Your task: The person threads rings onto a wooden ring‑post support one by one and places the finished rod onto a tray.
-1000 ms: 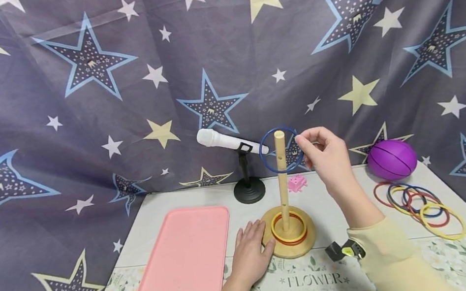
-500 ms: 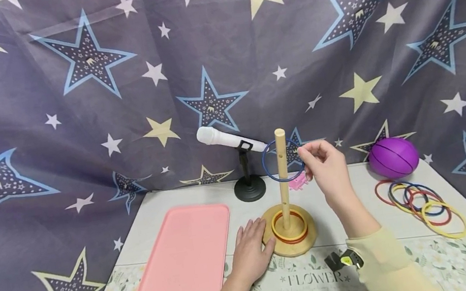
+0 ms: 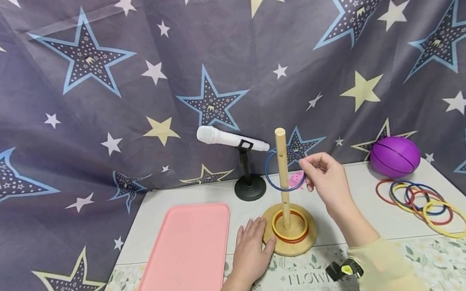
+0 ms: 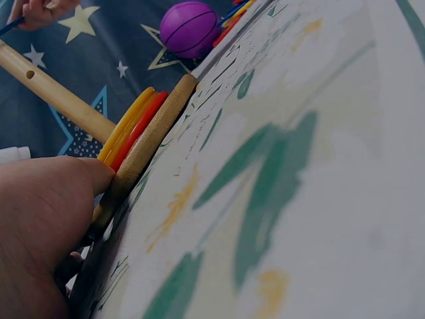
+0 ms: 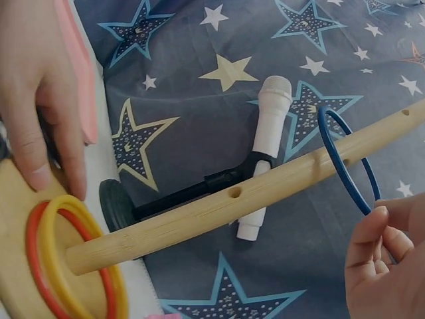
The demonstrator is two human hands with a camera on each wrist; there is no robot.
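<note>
As the left hand point(image 3: 252, 252) lies with extended fingers on the left edge of a round base point(image 3: 311, 239), lower centre of the head view, its grip holds nothing; a pink tray point(image 3: 184, 261) lies on the bench point(image 3: 244, 208) to its left. On the base, a yellow ring point(image 4: 125, 125) and a red ring point(image 4: 138, 131) encircle the foot of an upright wooden pole point(image 3: 283, 170). Right of it, the right hand point(image 3: 328, 179) has its grip pinched on a tilted blue ring point(image 5: 337, 156), which surrounds the pole partway up. Loose rings point(image 3: 424, 212) overlap at the lower right. Behind, a white microphone point(image 3: 232, 139) slants on a black stand point(image 3: 250, 188) at mid-frame, a pink object point(image 3: 296, 180) sits near the pole, and a purple ball point(image 3: 394, 156) rests at the right, before a star-patterned curtain point(image 3: 122, 121).
</note>
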